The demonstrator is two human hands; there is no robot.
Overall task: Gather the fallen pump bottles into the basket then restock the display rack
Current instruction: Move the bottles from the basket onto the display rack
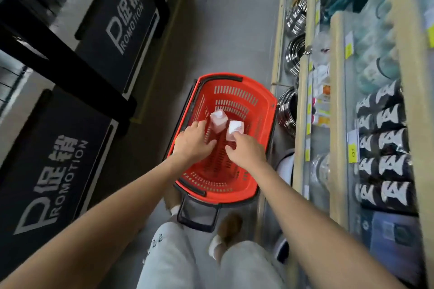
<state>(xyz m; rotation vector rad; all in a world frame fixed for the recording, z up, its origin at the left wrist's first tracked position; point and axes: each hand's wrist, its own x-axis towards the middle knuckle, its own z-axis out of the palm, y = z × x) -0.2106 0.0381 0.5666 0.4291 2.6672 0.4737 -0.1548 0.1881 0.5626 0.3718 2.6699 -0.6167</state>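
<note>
A red plastic basket [258,110] stands on the grey floor in the aisle. Two pale pink pump bottles are over its inside. The left bottle [218,121] sits just beyond the fingers of my left hand [193,144], whose fingers are spread and apart from it. My right hand [245,151] is closed around the lower end of the right bottle [235,130], holding it above the basket floor.
The display rack [338,101] with wooden-edged shelves runs along the right, holding dark cans, glassware and metal coils. Black promotion bins [47,171] line the left. My legs and shoes are just behind the basket's black handle [198,216].
</note>
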